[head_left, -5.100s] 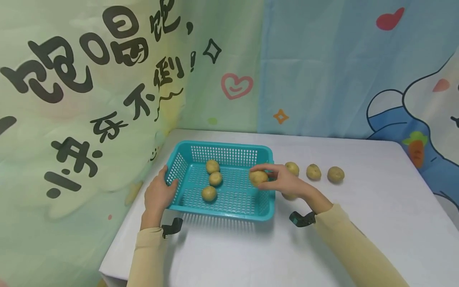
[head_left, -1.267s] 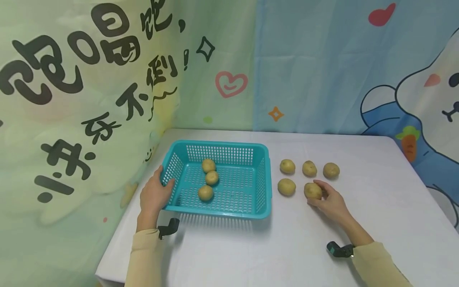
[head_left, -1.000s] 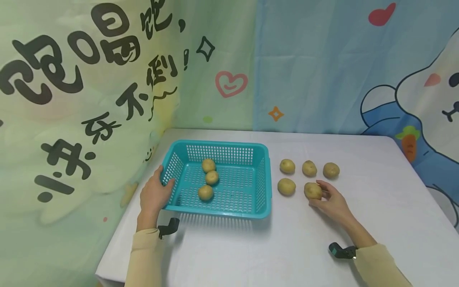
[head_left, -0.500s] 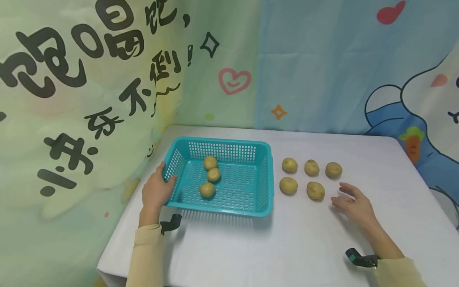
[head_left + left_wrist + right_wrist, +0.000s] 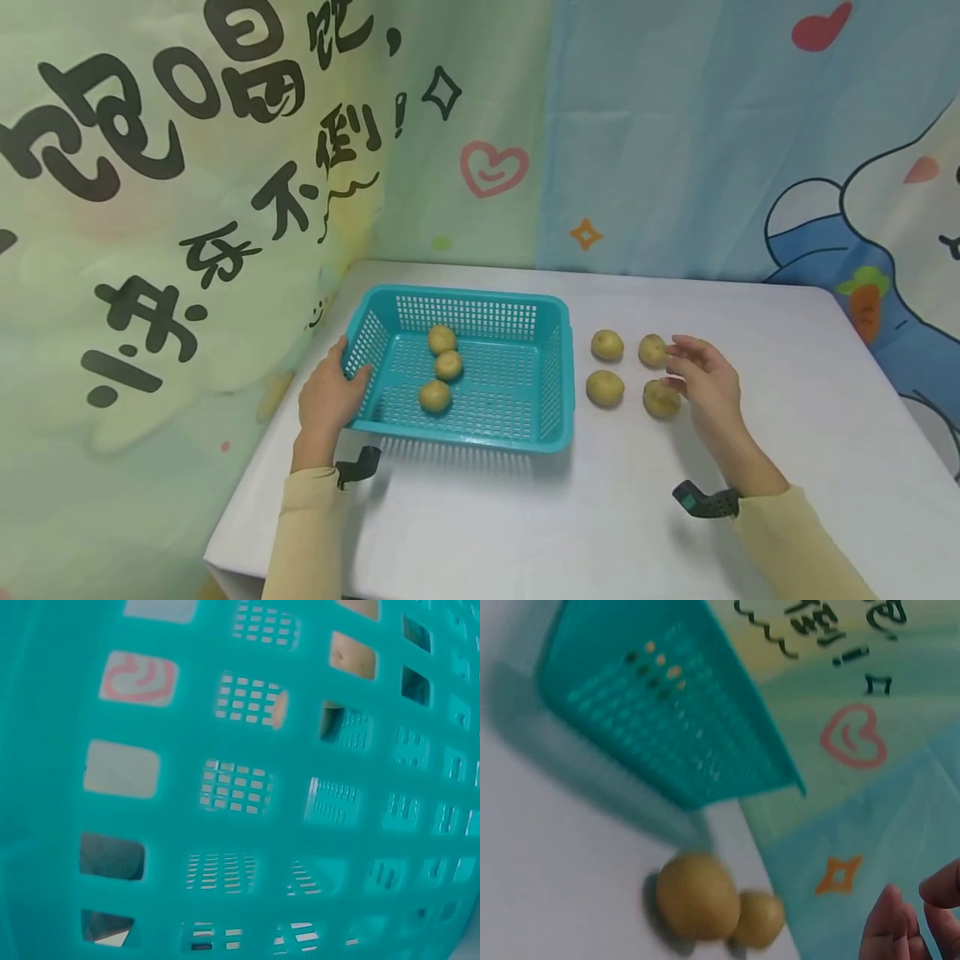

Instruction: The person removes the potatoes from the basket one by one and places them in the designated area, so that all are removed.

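Note:
My left hand [image 5: 328, 396] grips the left wall of a teal plastic basket [image 5: 465, 443], thumb over the rim. Inside the basket lie three potatoes: one at the back [image 5: 442, 339], a middle potato [image 5: 448, 366] and a front potato [image 5: 435, 397]. My right hand [image 5: 708, 387] hovers over the right end of the potatoes on the table, fingers slightly bent, nothing visible between them. Beside its fingertips are a back-row potato [image 5: 652, 351] and a front-row potato [image 5: 662, 400]; the hand hides the place of the rightmost back potato. The left wrist view shows mostly basket wall [image 5: 180, 817].
Two more potatoes, a back one [image 5: 607, 345] and a front one [image 5: 604, 388], sit between the basket and my right hand. A white cloth [image 5: 525, 525] covers the table. A printed curtain [image 5: 675, 150] hangs behind it.
The potato that my right hand held over the basket now lies in the front row. My right hand let it go, drew back right, then came over the back row. My left hand stays on the basket.

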Available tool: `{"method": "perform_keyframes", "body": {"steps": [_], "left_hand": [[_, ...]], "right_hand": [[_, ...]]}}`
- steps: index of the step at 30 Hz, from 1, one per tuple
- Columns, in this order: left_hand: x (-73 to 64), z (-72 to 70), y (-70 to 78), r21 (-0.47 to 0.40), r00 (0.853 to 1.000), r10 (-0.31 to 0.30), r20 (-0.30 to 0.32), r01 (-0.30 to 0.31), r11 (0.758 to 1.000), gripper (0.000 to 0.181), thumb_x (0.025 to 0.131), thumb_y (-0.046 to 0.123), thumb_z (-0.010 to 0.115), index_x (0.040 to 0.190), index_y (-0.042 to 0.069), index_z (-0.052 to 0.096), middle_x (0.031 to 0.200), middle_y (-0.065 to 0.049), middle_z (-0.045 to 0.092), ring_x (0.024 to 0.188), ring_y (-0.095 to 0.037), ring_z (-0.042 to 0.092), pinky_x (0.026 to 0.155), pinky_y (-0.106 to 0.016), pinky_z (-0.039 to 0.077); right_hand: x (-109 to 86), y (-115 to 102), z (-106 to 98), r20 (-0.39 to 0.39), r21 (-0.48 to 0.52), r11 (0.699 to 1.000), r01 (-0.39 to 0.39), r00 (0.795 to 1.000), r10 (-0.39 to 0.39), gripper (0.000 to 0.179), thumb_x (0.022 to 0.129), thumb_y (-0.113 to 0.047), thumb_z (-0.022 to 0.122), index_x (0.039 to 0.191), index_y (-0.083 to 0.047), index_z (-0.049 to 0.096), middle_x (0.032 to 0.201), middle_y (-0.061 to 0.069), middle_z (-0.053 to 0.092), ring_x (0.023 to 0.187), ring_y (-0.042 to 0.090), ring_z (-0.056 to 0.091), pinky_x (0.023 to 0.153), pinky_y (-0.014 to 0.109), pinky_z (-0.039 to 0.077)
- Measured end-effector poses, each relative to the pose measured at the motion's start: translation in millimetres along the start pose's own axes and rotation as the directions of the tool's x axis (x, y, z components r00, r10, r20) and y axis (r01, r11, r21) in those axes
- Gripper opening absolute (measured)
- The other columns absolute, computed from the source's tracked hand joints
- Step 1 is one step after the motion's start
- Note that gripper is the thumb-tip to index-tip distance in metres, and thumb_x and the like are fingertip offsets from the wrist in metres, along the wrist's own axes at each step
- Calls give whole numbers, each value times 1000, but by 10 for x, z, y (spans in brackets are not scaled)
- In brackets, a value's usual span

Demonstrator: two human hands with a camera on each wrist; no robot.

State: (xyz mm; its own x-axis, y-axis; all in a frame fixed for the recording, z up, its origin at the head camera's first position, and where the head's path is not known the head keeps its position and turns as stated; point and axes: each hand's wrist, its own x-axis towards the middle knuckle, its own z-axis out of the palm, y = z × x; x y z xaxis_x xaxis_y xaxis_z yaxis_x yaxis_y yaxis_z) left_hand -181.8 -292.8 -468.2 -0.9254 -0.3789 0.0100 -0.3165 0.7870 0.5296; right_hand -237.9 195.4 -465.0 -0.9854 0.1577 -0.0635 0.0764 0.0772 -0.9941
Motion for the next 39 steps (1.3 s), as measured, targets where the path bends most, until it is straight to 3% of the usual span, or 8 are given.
{"method": "perform_keyframes", "body": {"steps": [8,12,16,20,22,27,34,39], "left_hand": [[-4,-16,-16,-11,1000,-6,4,6,1000,70,97,38,54,155,11,26,142,-24,48,115,-41,56,85,-55,46],[3,-26,-16,4,1000,-5,3,5,1000,70,97,38,53,155,11,26,142,-24,48,114,-41,56,85,-55,46],[15,-49,-1,12,1000,-2,-4,2,1000,70,97,38,53,155,11,26,141,-25,49,115,-41,56,86,-56,45],[1,-49,23,12,1000,-1,8,1,1000,70,97,37,53,155,10,26,139,-26,50,112,-41,57,84,-55,46],[-13,-44,32,14,1000,-6,12,6,1000,70,97,37,53,155,10,26,138,-26,50,111,-41,58,83,-54,47],[-6,-7,20,17,1000,-5,18,5,1000,69,97,37,52,155,11,26,140,-26,49,114,-41,56,86,-55,46],[-2,-8,-35,25,1000,-8,-11,8,1000,66,98,35,50,155,10,27,141,-27,48,116,-44,55,88,-57,44],[-11,11,15,40,1000,-13,-6,13,999,64,99,33,51,155,12,28,134,-28,52,104,-42,59,81,-55,47]], "right_hand": [[78,-289,523,210,-72,995,72,976,-55,39,97,-13,55,135,-5,49,120,7,57,93,8,59,75,21,54],[110,-236,725,288,-65,988,143,950,-119,44,96,-15,56,137,-5,48,129,17,56,100,19,61,79,28,56],[312,11,920,362,22,979,205,911,-199,45,93,-19,62,136,-8,51,128,15,58,102,22,64,76,33,57],[258,-155,1127,439,-105,977,185,890,-121,46,93,-18,63,135,-4,51,131,17,55,111,29,61,80,34,56],[88,-455,1228,486,-189,967,169,872,-58,48,94,-13,60,137,3,48,135,24,51,116,36,57,86,38,54],[74,-615,1482,568,-224,962,159,823,-4,47,94,-13,61,138,1,49,135,22,52,118,35,56,90,44,52],[158,-443,1886,648,-234,935,265,760,-53,41,92,-17,65,130,-4,57,127,19,57,106,29,62,86,45,54],[119,-360,2038,702,-265,863,431,699,-134,35,92,-16,65,125,-6,61,124,15,61,107,27,62,88,38,52]]}}
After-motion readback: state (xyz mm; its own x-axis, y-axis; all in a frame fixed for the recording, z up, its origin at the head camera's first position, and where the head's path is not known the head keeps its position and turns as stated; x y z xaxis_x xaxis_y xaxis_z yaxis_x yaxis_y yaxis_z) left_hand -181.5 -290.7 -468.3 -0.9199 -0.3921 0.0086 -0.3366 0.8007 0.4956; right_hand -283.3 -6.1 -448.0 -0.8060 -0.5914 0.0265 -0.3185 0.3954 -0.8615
